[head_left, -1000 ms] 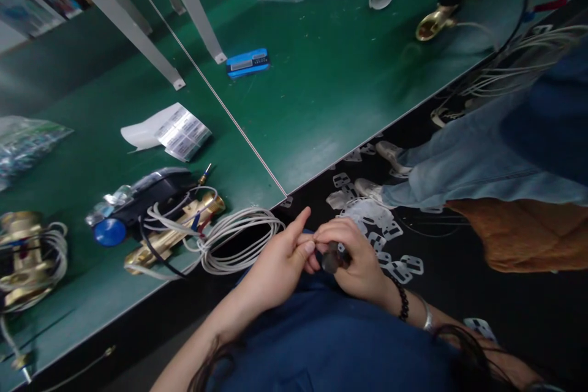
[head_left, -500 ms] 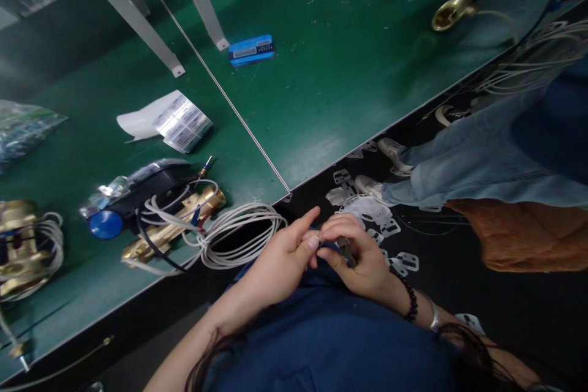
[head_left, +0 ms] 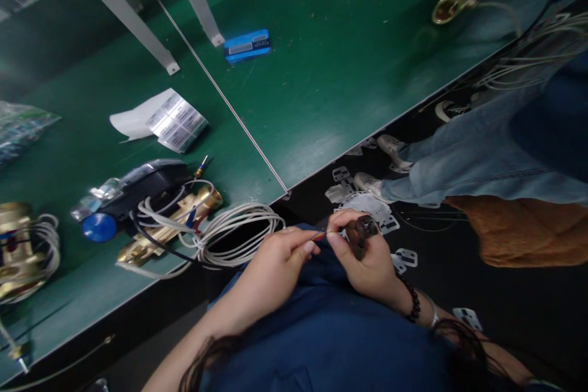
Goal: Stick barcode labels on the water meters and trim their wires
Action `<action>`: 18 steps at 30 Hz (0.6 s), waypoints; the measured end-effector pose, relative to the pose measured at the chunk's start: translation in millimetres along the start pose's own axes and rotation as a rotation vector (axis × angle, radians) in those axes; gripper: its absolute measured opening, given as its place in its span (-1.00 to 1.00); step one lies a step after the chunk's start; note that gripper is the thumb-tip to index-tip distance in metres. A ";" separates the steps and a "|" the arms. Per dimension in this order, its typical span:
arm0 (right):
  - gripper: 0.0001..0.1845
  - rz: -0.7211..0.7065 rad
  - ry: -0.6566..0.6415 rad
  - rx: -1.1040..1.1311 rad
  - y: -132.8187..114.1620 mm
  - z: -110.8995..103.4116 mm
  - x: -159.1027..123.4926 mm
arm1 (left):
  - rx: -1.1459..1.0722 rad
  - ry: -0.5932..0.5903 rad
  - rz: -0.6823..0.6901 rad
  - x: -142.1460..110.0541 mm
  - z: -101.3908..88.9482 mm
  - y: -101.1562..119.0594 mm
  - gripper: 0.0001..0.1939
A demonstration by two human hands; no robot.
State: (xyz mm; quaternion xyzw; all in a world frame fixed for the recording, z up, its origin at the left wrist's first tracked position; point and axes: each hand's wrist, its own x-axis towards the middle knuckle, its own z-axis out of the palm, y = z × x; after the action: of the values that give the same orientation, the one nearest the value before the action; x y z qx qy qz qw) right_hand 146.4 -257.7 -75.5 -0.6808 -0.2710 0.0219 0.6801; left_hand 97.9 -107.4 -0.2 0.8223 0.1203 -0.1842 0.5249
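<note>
In front of my blue top, my left hand (head_left: 282,260) pinches thin coloured wires (head_left: 318,236), reddish and yellowish, between thumb and fingers. Their free ends point at my right hand (head_left: 367,266). That hand is closed around a dark metal hand tool (head_left: 361,234) that looks like pliers, its thumb and forefinger tips close to the wire ends. The tool's jaws are too dark to make out. Just left of my hands, a coil of pale grey cable (head_left: 243,233) hangs over the table edge, joined to a brass valve body (head_left: 184,214) with a black housing (head_left: 151,180).
On the green table (head_left: 321,86) lie a sheet of silver labels (head_left: 178,122), a blue device with a small screen (head_left: 248,46) and another brass assembly (head_left: 16,251). Metal legs (head_left: 197,0) stand behind. To the right, a person in jeans (head_left: 459,162) stands at the table.
My hands have drawn slightly apart, baring the coloured wires between them. My right hand has turned, so more of the dark tool shows. The view has shifted slightly.
</note>
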 end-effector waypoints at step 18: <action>-0.88 0.155 -0.136 0.204 0.4 -8.5 5.5 | -0.203 -0.026 -0.026 12.2 6.8 -3.8 -0.65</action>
State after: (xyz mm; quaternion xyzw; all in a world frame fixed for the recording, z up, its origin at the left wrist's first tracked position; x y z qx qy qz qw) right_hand 154.5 -263.2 -73.4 -0.6241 -0.2593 0.1476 0.7221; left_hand 106.1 -111.9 -11.2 0.7608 0.1422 -0.1883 0.6045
